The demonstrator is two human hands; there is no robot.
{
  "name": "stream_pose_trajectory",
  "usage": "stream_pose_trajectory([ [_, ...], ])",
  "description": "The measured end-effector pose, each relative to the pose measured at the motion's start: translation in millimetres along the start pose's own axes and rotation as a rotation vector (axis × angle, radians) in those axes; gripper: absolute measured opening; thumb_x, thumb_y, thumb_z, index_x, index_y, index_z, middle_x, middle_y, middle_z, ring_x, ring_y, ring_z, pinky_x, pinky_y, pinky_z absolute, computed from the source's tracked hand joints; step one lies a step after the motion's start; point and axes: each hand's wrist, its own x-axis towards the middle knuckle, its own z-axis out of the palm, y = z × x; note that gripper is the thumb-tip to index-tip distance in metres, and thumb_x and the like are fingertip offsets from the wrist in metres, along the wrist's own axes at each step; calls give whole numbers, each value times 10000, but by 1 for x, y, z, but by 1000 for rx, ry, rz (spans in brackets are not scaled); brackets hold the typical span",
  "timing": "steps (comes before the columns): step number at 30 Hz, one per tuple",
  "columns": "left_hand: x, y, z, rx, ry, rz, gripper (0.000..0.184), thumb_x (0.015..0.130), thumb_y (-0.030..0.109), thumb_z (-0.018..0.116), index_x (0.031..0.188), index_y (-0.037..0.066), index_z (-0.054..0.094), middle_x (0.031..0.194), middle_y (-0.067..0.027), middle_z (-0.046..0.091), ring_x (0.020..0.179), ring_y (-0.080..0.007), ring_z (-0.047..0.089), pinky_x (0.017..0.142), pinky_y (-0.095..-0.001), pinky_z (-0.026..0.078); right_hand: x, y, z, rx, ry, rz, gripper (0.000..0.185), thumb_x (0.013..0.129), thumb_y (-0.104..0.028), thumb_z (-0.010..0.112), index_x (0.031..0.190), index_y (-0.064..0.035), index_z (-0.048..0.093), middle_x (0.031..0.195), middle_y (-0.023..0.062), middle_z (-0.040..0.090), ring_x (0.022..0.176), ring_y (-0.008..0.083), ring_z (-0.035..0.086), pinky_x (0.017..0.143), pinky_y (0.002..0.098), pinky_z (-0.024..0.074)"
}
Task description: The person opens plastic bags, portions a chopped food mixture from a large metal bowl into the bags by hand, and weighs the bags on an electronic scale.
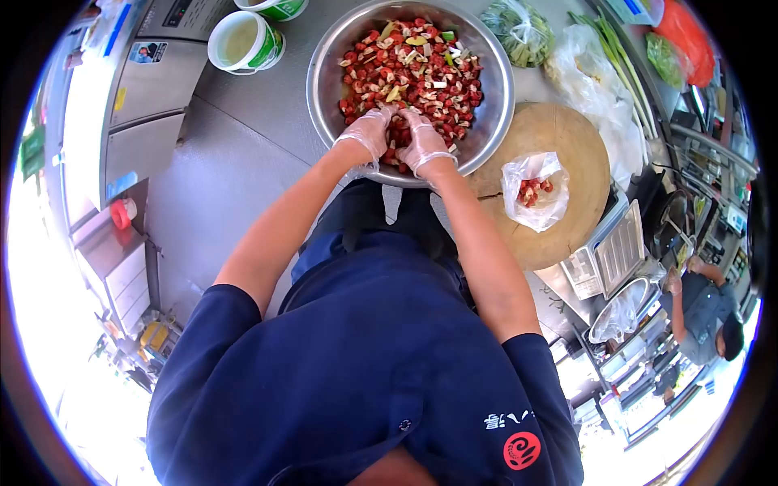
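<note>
A wide steel bowl [318,89] holds a heap of chopped red chilies [413,69], mixed with pale and yellow-green pieces. Both of my hands wear clear plastic gloves and reach over the bowl's near side. My left hand [369,133] curls into the chilies, its fingertips partly buried. Close beside it, my right hand [425,146] is curled in the same way, thumb side toward the left. Their fingers close around chili pieces between them; how much each one grips is hidden.
Right of the bowl, a round wooden chopping block [579,150] carries an open plastic bag [555,211] with red pieces inside. Bagged greens [519,32] and long green onions [620,61] lie behind. White buckets [243,44] stand at upper left. A co-worker [703,312] is at far right.
</note>
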Motion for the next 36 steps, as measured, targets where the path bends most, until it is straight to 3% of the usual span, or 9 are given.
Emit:
stream_pose_trajectory([
  [4,3,10,-26,-398,-107,-176,543,759,-44,628,1283,88,573,1085,-121,626,1000,-164,606,841,-294,509,11,17,19,341,-26,16,806,744,0,741,1466,-96,394,1213,165,625,1019,270,665,869,361,540],
  [10,16,17,-52,-484,-69,-71,474,785,-85,601,1232,72,593,1049,-53,621,963,-135,581,805,-295,512,10,-22,-12,1337,-47,305,559,893,-37,637,1416,-136,466,1118,45,624,914,141,617,747,348,574],
  [13,7,56,-74,-371,-44,-66,419,795,-45,612,1198,70,616,1036,-93,655,989,-180,622,864,-311,510,12,-36,-20,1371,47,305,370,983,-190,594,1346,-140,540,1100,15,617,879,132,591,725,338,563],
  [16,6,84,-83,-200,117,146,406,776,43,601,1181,52,624,1139,-253,652,1119,-402,610,996,-425,464,2,-47,-33,1343,173,214,288,1021,-265,556,1258,-107,600,1083,22,622,868,137,590,720,317,559],
  [20,7,156,-82,-225,-7,164,393,775,68,696,1163,58,633,977,-183,689,826,-295,673,783,-388,536,-54,-54,-88,1266,333,184,308,1032,-246,540,1278,-67,587,1045,47,641,841,132,608,693,277,546],
  [26,20,276,-4,-275,-206,371,290,806,154,709,1059,28,641,939,-192,707,883,-307,699,817,-395,544,-162,-6,-156,1063,692,270,320,1027,-281,543,1249,-64,622,972,55,669,756,114,614,632,274,523],
  [28,33,299,39,-176,-238,383,295,836,193,689,1060,10,632,927,-183,717,883,-296,706,811,-385,546,-181,10,-170,1162,813,528,314,1041,-307,520,1273,-114,609,1026,31,653,783,111,588,627,254,489],
  [33,75,298,95,120,-313,257,357,794,264,700,1048,14,678,923,-212,715,887,-357,699,821,-410,543,-175,97,-165,1007,530,677,395,1048,-337,476,1330,-70,549,1020,60,657,791,170,633,608,315,533],
  [36,86,279,88,82,-323,146,363,764,257,724,1032,13,706,907,-195,723,848,-335,703,781,-384,549,-186,93,-160,1064,598,534,412,1021,-303,511,1343,-50,557,1029,95,682,967,200,640,762,362,550],
])
